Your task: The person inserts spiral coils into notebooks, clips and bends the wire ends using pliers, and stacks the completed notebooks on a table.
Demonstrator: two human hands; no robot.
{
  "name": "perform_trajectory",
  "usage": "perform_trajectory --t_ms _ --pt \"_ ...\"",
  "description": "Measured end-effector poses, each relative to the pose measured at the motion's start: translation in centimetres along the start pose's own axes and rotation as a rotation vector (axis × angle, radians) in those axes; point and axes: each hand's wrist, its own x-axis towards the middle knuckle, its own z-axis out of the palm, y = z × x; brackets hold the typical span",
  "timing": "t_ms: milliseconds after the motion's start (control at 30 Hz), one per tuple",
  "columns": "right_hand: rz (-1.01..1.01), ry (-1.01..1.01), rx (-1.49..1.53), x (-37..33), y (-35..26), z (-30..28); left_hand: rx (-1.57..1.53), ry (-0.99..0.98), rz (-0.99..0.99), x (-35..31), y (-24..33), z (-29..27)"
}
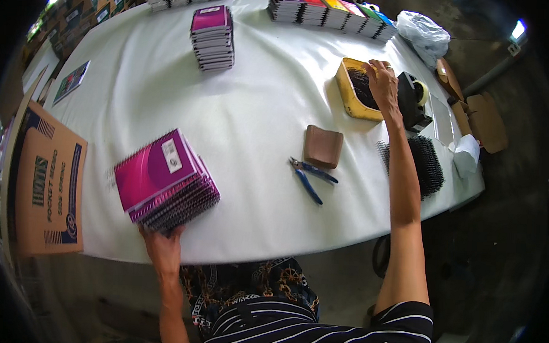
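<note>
A stack of purple spiral notebooks (158, 169) stands near the left front of the white-covered table. My left hand (163, 247) is closed against the near side of this stack, its fingertips partly hidden by the notebooks. Far to the right, my right hand (384, 81) reaches over the rim of a yellow tub (345, 92) that holds a tangle of dark, thin wire-like pieces. Its fingers are bent together, and whatever they pinch is too small to make out. Between my arms lie blue-handled cutting pliers (309, 179) beside a brown block (323, 146).
Black spiral coils (426, 166) lie by my right forearm, and a tape dispenser (415, 101) stands beyond them. More notebooks (213, 40) are stacked at the back, with a multicoloured row (330, 14) to their right. A cardboard box (48, 183) borders the left edge.
</note>
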Motion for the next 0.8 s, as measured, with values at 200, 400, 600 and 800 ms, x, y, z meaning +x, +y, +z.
perform_trajectory --t_ms 200,400,600,800 --pt "-0.256 -0.469 0.102 -12.9 -16.6 -7.9 0.172 -0.188 0.071 5.7 -5.1 -1.0" --pt "-0.105 -0.661 -0.097 -21.0 -18.5 -8.1 -0.032 -0.135 0.119 5.9 -2.6 -1.3" --pt "-0.299 -0.609 -0.072 -22.1 -20.4 -7.8 -0.037 0.294 0.44 5.3 1.5 -5.5" --pt "-0.108 -0.838 -0.115 -23.9 -23.6 -7.3 0.227 0.289 0.789 7.5 7.5 -6.9"
